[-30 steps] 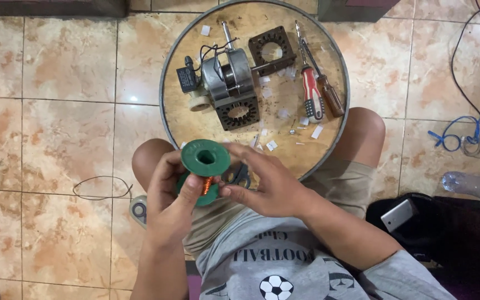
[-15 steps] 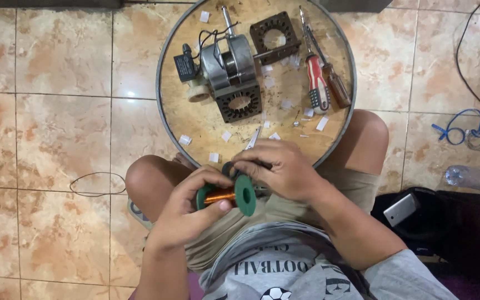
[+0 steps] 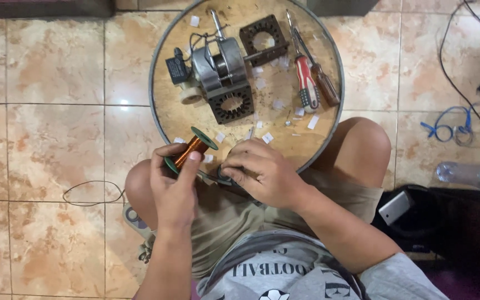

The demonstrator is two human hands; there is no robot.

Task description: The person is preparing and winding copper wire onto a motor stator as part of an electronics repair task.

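Observation:
My left hand (image 3: 176,183) grips a green-flanged spool of copper wire (image 3: 191,149), tilted so its axis points up and to the right, just over the near rim of the round wooden tray (image 3: 165,119). My right hand (image 3: 262,172) is closed beside it to the right, its fingertips pinching a small dark part near the spool; what exactly it holds is hidden by the fingers. Both hands hover above my lap and knees.
The tray carries a small electric motor (image 3: 218,64), a black laminated stator core (image 3: 230,104), a second square core (image 3: 263,39), a red-handled screwdriver (image 3: 305,80), a brown-handled one (image 3: 324,83) and paper scraps. Blue cable (image 3: 445,128), a plastic bottle (image 3: 470,173) and a phone (image 3: 394,207) lie right.
The spool has turned from showing its flat green flange to lying tilted with its copper winding exposed, and moved left in my left hand. My right hand shifted right, off the spool.

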